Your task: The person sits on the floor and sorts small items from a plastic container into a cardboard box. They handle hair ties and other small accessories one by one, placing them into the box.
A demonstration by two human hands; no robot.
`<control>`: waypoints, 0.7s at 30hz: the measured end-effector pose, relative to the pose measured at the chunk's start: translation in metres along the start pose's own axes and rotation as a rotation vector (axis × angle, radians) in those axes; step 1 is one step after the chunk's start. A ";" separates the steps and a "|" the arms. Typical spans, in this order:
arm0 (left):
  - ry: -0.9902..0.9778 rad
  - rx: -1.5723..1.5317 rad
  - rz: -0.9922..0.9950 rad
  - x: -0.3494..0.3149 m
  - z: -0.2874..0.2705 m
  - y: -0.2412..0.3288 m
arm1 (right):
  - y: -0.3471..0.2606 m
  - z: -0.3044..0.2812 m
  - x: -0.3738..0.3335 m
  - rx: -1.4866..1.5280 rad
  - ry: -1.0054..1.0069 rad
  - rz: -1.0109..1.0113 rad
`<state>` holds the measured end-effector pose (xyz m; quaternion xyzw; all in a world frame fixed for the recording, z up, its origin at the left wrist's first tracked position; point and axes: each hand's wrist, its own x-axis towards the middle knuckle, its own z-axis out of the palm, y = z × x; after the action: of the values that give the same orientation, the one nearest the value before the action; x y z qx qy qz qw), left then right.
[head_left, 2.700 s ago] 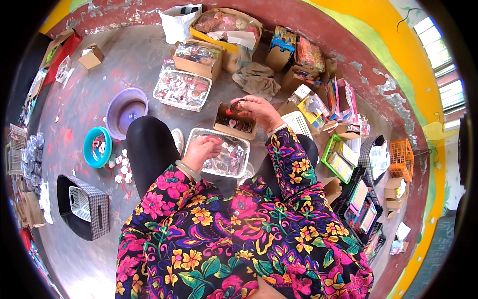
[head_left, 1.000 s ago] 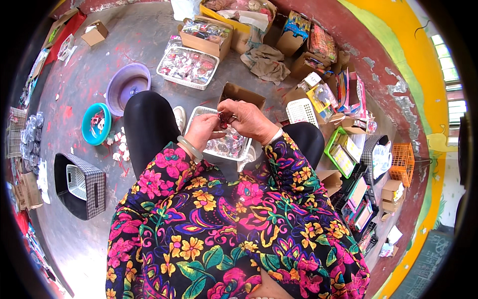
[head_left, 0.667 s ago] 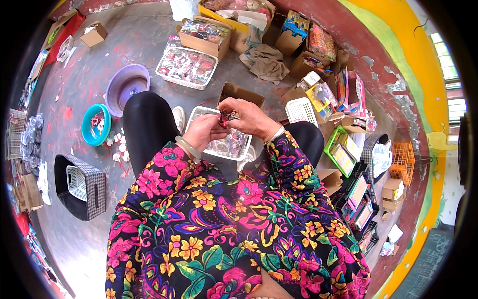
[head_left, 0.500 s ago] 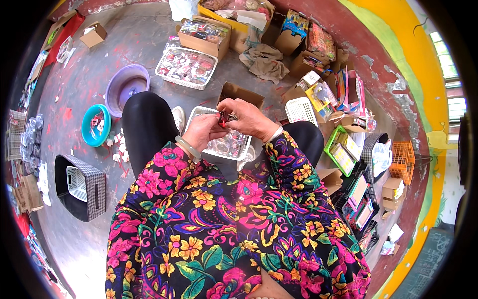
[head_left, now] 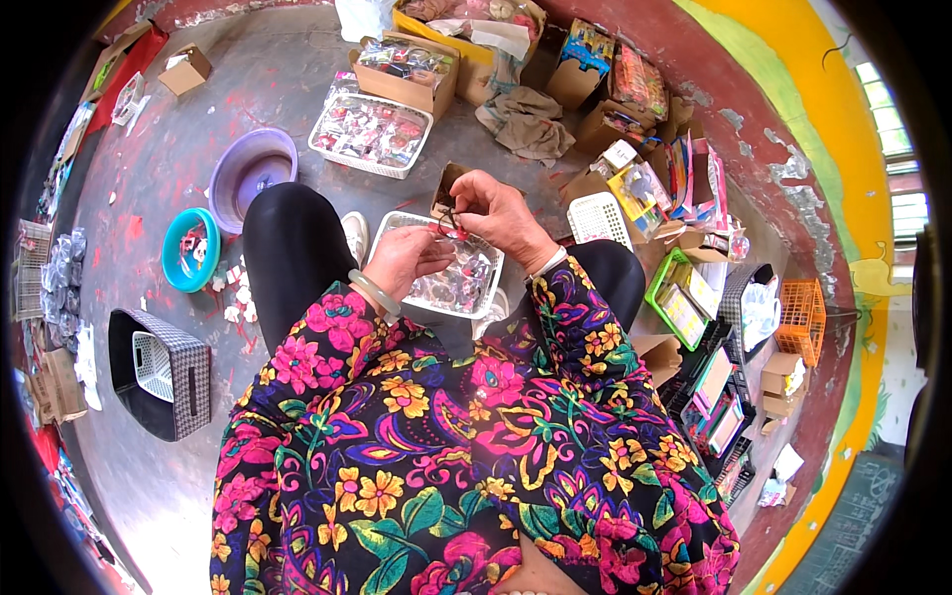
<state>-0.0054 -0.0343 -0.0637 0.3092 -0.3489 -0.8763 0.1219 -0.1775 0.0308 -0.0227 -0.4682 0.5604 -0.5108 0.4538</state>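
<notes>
Over a white plastic basket point(head_left: 448, 300), between my knees, both hands work on a small dark looped band with a red piece on it point(head_left: 452, 233), which looks like a hair tie. My left hand point(head_left: 405, 260) pinches it near the red piece. From the right, my right hand point(head_left: 501, 220) grips the dark loop between thumb and fingers. Small packets in clear wrapping point(head_left: 458, 280) fill the basket below. Just beyond my hands stands an open cardboard box point(head_left: 454, 181), partly hidden by my right hand.
Left of my knee are a purple basin point(head_left: 230, 185), a teal basin point(head_left: 171, 260) and white scraps point(head_left: 239, 297). Farther ahead sits another white basket point(head_left: 319, 139) of packets. To the right are an empty-looking white basket point(head_left: 599, 220), a green crate point(head_left: 656, 290) and an orange crate point(head_left: 801, 317).
My right hand has lifted slightly away and to the right of my left hand, pulling the dark loop upward. More of the loop and the red piece shows between them.
</notes>
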 end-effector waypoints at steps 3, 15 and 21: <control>0.003 -0.013 0.005 -0.001 0.006 0.002 | 0.007 0.003 0.000 0.042 0.026 -0.019; -0.003 -0.004 -0.049 0.000 0.003 0.003 | 0.002 0.009 -0.003 -0.291 -0.018 -0.168; -0.032 -0.031 -0.022 0.000 0.002 0.005 | 0.014 0.001 0.002 -0.040 -0.142 -0.046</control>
<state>-0.0060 -0.0369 -0.0592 0.2970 -0.3337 -0.8877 0.1115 -0.1773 0.0292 -0.0367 -0.5249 0.5258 -0.4755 0.4710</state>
